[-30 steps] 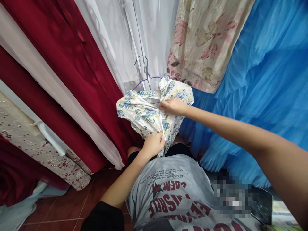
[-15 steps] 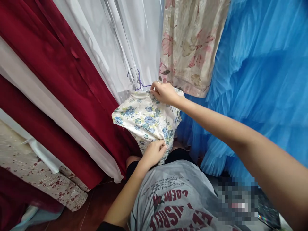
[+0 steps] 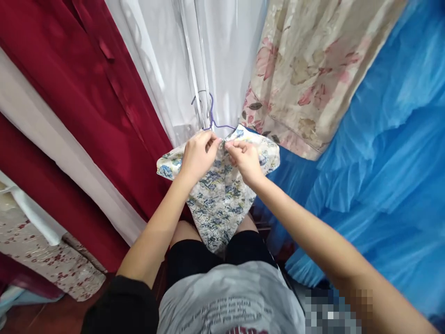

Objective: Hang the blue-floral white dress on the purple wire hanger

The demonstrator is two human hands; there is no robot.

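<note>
A white blouse with blue flowers [image 3: 219, 204] hangs from a purple hanger [image 3: 211, 111] in front of me, its lower part narrowing down above my legs. At its neckline my left hand [image 3: 199, 157] pinches one side of the front edge. Close beside it, my right hand [image 3: 246, 161] grips the other side between thumb and fingers. The fingertips of both hands nearly meet at the top of the centre front line. Whether a button or other fastener lies between them is too small to make out.
Dark red drapes [image 3: 79, 116] hang on the left and white curtains [image 3: 229, 55] behind the hanger. A beige floral cloth [image 3: 302, 69] and ruffled blue tulle [image 3: 392, 185] fill the right side. Reddish floor [image 3: 45, 317] shows at lower left.
My left hand has risen from the blouse's lower front to its neckline. My right hand has shifted slightly down and right. The blouse's front now faces me more squarely.
</note>
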